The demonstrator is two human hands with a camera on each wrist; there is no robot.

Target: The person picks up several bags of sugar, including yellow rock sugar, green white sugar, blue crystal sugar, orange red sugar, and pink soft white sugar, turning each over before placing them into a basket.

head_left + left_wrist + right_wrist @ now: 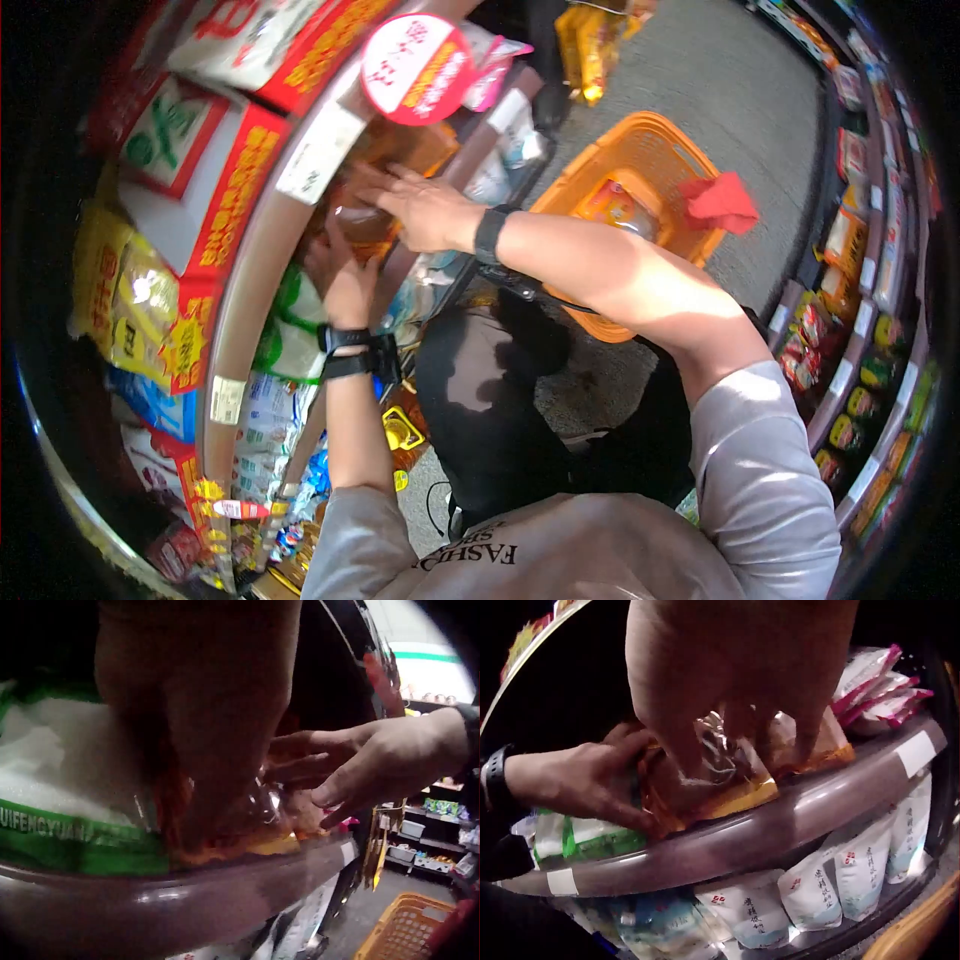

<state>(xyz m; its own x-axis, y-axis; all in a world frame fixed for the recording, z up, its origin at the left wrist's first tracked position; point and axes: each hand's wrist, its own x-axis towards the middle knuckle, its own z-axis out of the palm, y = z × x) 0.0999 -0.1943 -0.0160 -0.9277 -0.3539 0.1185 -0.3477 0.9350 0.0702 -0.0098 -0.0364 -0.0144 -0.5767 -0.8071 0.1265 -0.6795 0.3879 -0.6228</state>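
Note:
On the curved shelf, both hands are at a clear plastic bag with orange edges (pixel 742 796) and brownish contents. My left hand (pixel 345 280) holds the left side of this bag; in the right wrist view its thumb lies along the front and the other fingers go behind. The right hand (pixel 435 212) reaches across from the other side, its fingers spread and touching the top of the bag. A second orange-edged bag (pixel 832 754) sits just right of it. Green-and-white bags (pixel 82 847) lie beside the left hand.
An orange basket (pixel 560 200) with packages inside and a red cloth (pixel 722 203) over its rim stands on the floor. White pouches (pixel 806 896) fill the shelf below. Pink-edged white bags (pixel 877 690) lie farther right. Another stocked shelf (pixel 870 300) lines the aisle's opposite side.

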